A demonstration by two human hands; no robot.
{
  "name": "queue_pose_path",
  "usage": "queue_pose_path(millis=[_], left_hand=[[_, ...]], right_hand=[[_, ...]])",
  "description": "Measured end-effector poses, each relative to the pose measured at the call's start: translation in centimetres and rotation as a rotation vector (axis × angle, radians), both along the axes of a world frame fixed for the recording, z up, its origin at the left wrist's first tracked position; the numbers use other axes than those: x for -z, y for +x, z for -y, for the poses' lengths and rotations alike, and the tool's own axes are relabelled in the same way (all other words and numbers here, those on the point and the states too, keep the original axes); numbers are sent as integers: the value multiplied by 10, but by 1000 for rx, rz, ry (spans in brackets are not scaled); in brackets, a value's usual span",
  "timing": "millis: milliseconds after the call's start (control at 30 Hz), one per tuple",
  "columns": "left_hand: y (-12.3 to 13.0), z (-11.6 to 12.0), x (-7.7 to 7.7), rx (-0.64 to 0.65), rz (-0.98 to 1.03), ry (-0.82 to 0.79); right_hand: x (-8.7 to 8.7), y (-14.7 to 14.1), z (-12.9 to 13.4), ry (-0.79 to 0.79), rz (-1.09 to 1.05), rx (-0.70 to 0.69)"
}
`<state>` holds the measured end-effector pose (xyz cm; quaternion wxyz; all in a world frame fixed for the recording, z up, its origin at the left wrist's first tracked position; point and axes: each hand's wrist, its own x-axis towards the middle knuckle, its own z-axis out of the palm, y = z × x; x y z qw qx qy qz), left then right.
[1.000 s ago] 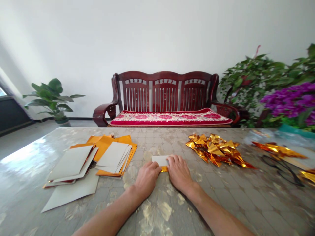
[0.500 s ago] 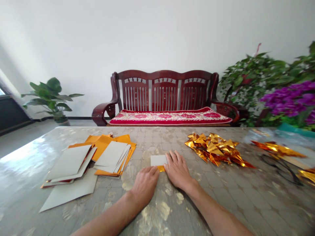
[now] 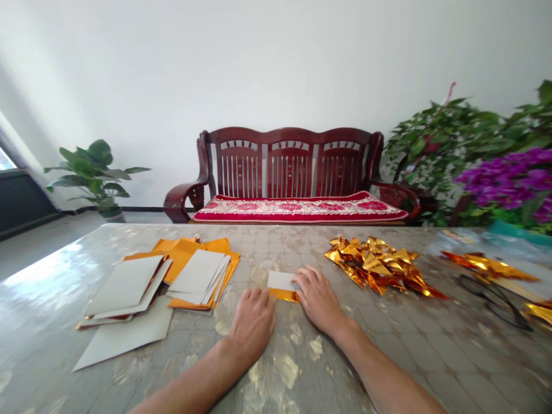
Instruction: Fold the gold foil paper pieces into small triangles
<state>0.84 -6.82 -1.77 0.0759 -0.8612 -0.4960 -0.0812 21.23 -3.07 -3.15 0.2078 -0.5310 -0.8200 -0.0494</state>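
A small white sheet [image 3: 281, 280] with a gold strip along its near edge lies on the patterned table [image 3: 207, 368]. At its left end rests my left hand [image 3: 253, 322], fingers bent and drawn together, the tips touching the table beside the gold strip; whether it grips anything is hidden. My right hand [image 3: 318, 296] lies over the sheet's right end, its fingers slightly apart and pressing on the paper. To the left are stacks of white-backed sheets [image 3: 125, 284] and gold-orange sheets [image 3: 175, 253]. Folded shiny gold pieces [image 3: 375, 259] form a pile at the right.
Dark glasses [image 3: 491, 302] lie at the right, near more gold pieces [image 3: 487, 265] and clear plastic. Beyond the table's far edge stands a red wooden bench [image 3: 290, 172]. A potted plant [image 3: 92, 172] is at the left; purple flowers [image 3: 509, 178] are at the right.
My left hand has moved slightly left and my right hand slightly right, showing more of the gold strip. The whole view has shifted a little.
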Motion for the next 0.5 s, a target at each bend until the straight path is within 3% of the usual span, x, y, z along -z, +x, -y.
queue_pose_path(millis=[167,333,500], left_hand=[[-3,-9,-2,-61,86,42],[-14,-25,4,-106,161,-35],[-24,-36,7,-95,193,-156]], right_hand=[[-7,-6,8,-4,-76,-162],[-4,-20,15,-64,-160,-401],[-1,-18,7,-14,-199,-263]])
